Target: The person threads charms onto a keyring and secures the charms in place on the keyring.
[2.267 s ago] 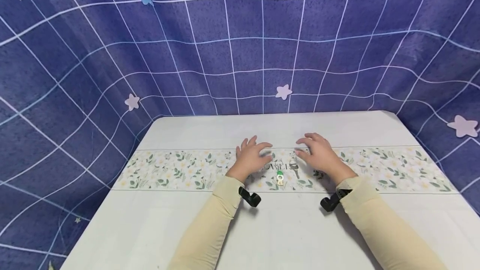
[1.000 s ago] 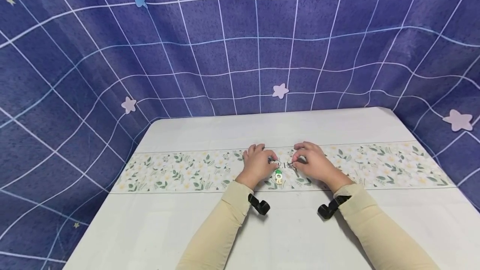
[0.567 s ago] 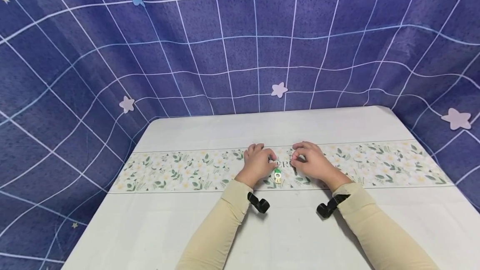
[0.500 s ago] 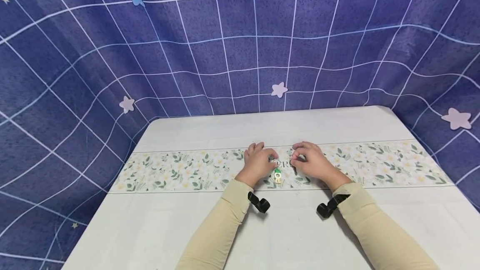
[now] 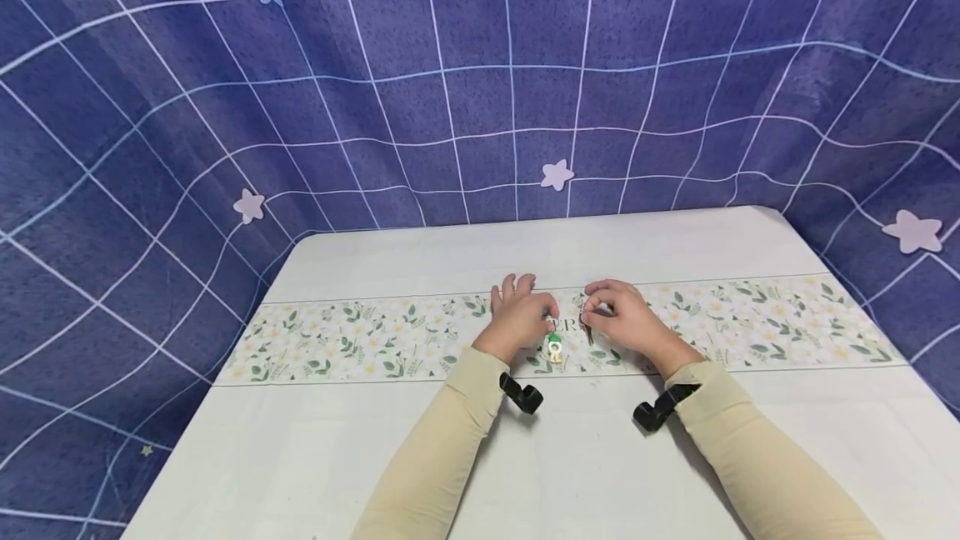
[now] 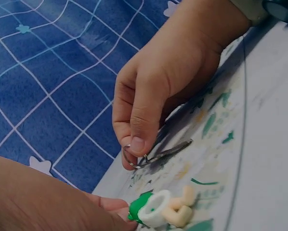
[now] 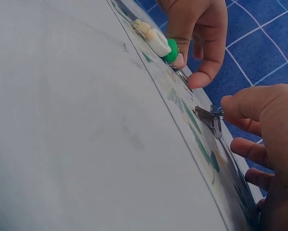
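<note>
Now, low and just right of the head view's middle, your left hand (image 5: 517, 319) and right hand (image 5: 628, 321) go from spread to pinching, one the green-topped charm (image 5: 555, 348), the other the key (image 6: 173, 151) by its ring (image 6: 125, 155), so you seem to have both.

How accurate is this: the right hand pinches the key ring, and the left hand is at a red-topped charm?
The colour is wrong: the left wrist view shows a green-topped charm. The rest, with the right hand pinching the key ring, stands.
</note>
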Motion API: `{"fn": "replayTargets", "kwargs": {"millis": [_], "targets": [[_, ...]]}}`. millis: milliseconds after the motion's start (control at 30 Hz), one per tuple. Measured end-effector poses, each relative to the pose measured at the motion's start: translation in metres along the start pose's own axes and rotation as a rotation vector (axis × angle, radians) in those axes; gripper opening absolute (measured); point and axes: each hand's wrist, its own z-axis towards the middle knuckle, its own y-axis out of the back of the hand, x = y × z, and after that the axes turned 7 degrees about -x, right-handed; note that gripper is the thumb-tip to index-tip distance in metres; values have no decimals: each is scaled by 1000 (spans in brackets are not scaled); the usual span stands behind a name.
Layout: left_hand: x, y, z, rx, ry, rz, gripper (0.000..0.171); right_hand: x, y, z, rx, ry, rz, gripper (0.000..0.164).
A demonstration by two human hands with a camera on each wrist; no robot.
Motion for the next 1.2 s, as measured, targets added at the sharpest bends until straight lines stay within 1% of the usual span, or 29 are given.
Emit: {"fn": "replayTargets", "kwargs": {"millis": [100,233,300,433,500,567,767,867,967,1033,1167,1200], "targets": [[-1,5,1,46,26,13,10,1,0,1,5,1,12,14],[1,8,0,81,46,-7,13,2,0,1,-3,6,24,13],[2,9,0,89,48,-38,14,2,-1,2,-12,10,39,13],[5,9,1,111,76,-128,15,2,0,2,-19,13,71,11],[6,9,2,117,88,-157,16,2,1,1,-18,10,84,11],[8,8,2,116,84,-168,16,3,1,1,-18,0,89,10],[11,7,1,93,51,-138,27,1,0,1,-25,-25,99,10],[12,7,1,66,59,-137,27,1,0,1,-30,-36,107,10],[12,11,1,48,77,-157,27,1,0,1,-35,-49,116,10],[12,15,1,48,82,-180,27,2,0,1,-37,-62,126,8],[13,21,3,72,77,-235,27,2,0,1,-57,-77,148,6],[14,21,3,74,75,-262,26,3,1,1,-63,-79,156,5]]}}
